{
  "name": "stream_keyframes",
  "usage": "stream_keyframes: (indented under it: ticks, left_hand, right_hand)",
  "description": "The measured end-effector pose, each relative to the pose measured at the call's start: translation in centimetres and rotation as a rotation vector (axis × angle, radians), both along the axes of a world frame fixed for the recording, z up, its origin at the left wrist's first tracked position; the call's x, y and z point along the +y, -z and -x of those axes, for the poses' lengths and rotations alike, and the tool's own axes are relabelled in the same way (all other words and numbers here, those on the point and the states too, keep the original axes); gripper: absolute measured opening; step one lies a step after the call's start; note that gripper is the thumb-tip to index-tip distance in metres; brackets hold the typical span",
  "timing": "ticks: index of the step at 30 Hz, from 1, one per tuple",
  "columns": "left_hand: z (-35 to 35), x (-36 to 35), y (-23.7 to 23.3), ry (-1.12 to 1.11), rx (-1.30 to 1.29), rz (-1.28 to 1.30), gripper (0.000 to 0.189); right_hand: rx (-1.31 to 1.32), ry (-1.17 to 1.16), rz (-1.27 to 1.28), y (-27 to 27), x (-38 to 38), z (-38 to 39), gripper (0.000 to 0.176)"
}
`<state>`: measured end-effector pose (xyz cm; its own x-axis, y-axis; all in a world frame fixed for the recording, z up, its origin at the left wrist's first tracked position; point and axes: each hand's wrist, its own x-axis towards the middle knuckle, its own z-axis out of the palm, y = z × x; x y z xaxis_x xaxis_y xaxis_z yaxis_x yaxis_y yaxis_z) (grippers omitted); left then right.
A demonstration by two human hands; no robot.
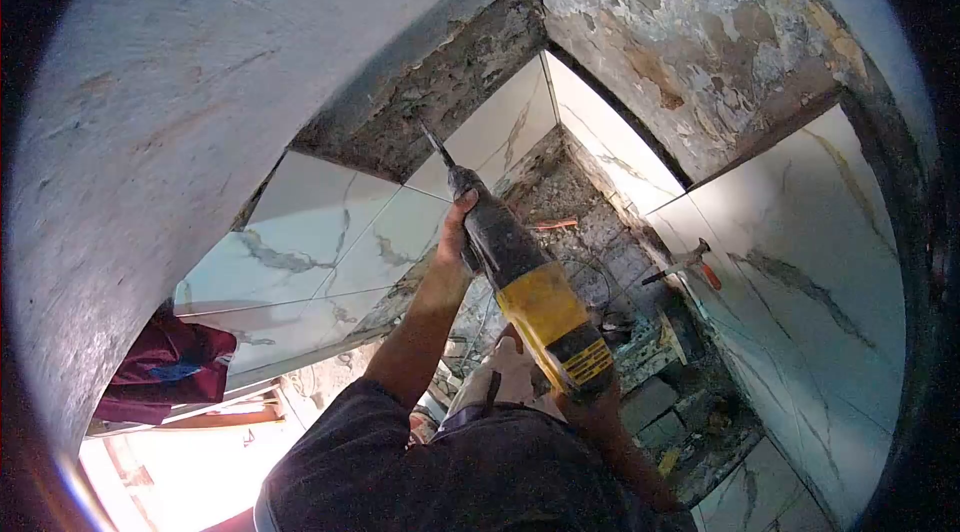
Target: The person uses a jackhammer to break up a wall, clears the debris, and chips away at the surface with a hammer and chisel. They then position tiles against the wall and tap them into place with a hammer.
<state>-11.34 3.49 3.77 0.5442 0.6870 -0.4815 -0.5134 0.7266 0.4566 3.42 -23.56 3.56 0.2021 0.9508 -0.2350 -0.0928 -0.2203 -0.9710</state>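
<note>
A yellow and black rotary hammer (pixel 541 307) is held slantwise across the middle of the view. My left hand (pixel 455 232) wraps round its dark front housing, just behind the chuck. At the rear end, my right hand (pixel 592 410) grips the tool, with most of the fingers hidden behind the body. The steel bit (pixel 434 144) points up and left, its tip overlapping the strip of rough bare wall (pixel 390 127) above the tiles. White marble-veined wall tiles (pixel 385 237) lie just below and left of the bit.
A hammer (pixel 683 264) with an orange-marked handle rests by the right-hand tiles (pixel 800 242). Broken masonry and rubble (pixel 590 252) cover the floor below. Maroon cloth (pixel 170 367) hangs at the left, above a bright opening (pixel 200 472). Peeling plaster (pixel 690 42) covers the upper right wall.
</note>
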Motion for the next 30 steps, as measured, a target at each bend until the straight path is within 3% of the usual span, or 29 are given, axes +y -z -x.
stream_keyframes:
  ticks: [3, 5, 8, 10, 13, 15, 16, 17, 19, 20, 22, 23, 25, 30]
  left_hand:
    - [0.3, 0.3, 1.5, -0.043, 0.111, 0.005, 0.050]
    - [-0.3, 0.8, 1.6, -0.089, 0.199, 0.022, 0.056]
    - [-1.0, 0.8, 0.7, -0.081, 0.250, 0.011, 0.053]
    - [-1.4, -0.2, 0.2, -0.038, 0.149, 0.119, 0.041]
    - [-1.8, -2.2, 0.5, -0.040, 0.065, -0.004, 0.041]
    - [-2.3, -3.5, -0.5, -0.156, 0.090, 0.052, 0.041]
    - [-2.5, -3.9, -1.4, -0.104, 0.068, -0.011, 0.042]
    - [-2.5, -4.1, -1.8, -0.053, 0.047, -0.076, 0.044]
    - [-2.0, -3.5, -1.3, -0.039, 0.050, -0.051, 0.046]
    - [-1.7, -3.0, -0.9, -0.020, 0.059, -0.026, 0.048]
    - [-1.4, -2.1, 0.0, -0.046, 0.092, -0.049, 0.050]
    - [-1.3, -1.7, 0.3, -0.065, 0.126, -0.070, 0.052]
    - [-0.9, -0.9, 0.6, -0.087, 0.112, -0.041, 0.052]
    - [-0.7, 1.0, 1.4, -0.088, 0.062, -0.013, 0.051]
  right_hand:
    - [-0.019, 0.012, 0.014, 0.3, -0.5, 0.2, 0.075]
    - [0.202, 0.025, 0.265, 1.0, -0.6, 0.0, 0.073]
    - [0.159, 0.074, 0.157, 1.0, -0.3, -0.6, 0.071]
    - [0.083, 0.068, 0.105, 0.4, -1.3, -1.2, 0.071]
    - [-0.029, -0.013, 0.294, -1.1, -1.7, -2.5, 0.071]
    - [0.082, 0.008, 0.055, -4.1, -1.2, -3.5, 0.070]
    - [0.165, 0.028, 0.095, -5.8, -0.7, -3.6, 0.069]
    - [0.158, 0.023, 0.098, -5.0, -1.0, -3.6, 0.069]
    - [-0.220, -0.011, -0.104, -2.3, -1.7, -3.2, 0.069]
    - [-0.221, -0.017, -0.104, -2.8, -1.4, -3.0, 0.069]
    - [0.237, 0.046, 0.038, -4.2, -0.4, -2.2, 0.074]
    - [0.235, 0.043, 0.040, -3.6, -0.3, -2.1, 0.074]
    - [-0.129, -0.025, -0.011, -1.5, 0.1, -2.0, 0.078]
    - [0.037, -0.016, 0.043, 1.1, 0.9, -1.8, 0.071]
